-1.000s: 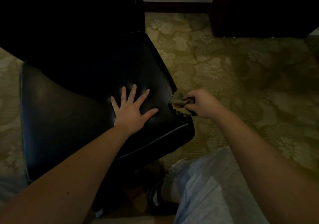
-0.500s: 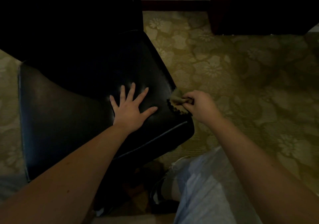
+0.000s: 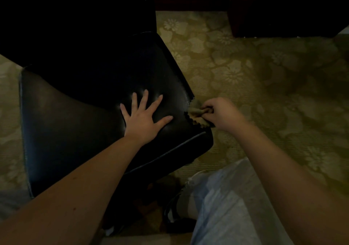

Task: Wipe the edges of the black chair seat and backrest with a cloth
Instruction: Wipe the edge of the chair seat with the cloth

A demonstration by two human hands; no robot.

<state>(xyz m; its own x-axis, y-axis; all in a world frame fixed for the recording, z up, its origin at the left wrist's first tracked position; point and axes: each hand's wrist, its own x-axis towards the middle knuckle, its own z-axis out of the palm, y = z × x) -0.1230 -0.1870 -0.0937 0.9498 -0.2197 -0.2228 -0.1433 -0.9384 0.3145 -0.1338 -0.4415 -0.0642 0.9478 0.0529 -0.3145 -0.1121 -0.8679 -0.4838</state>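
Head view, nearest first: hands?
Two. Left hand [image 3: 143, 120] flat, fingers spread, pressing on glossy black leather chair seat [image 3: 75, 131]; right hand [image 3: 221, 113] pinching one small olive zigzag-edged cloth [image 3: 198, 115] against seat's right edge.
Handling?
Likely soft, light, limp; best bunched firmly. Leather probably slick.
Farther?
One dark upright shape [image 3: 85, 27], probably backrest, too dim to tell.

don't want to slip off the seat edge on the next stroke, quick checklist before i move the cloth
1. Grip: right hand holds the cloth bunched: ok
2. Contact: cloth against the chair seat right edge: ok
3. Brace: left hand flat on the seat: ok
4. Spacing: left hand apart from the cloth: ok
5. Path: edge ahead free, only carpet beside it: ok
6. Dirt left on the edge: cannot tell, too dark
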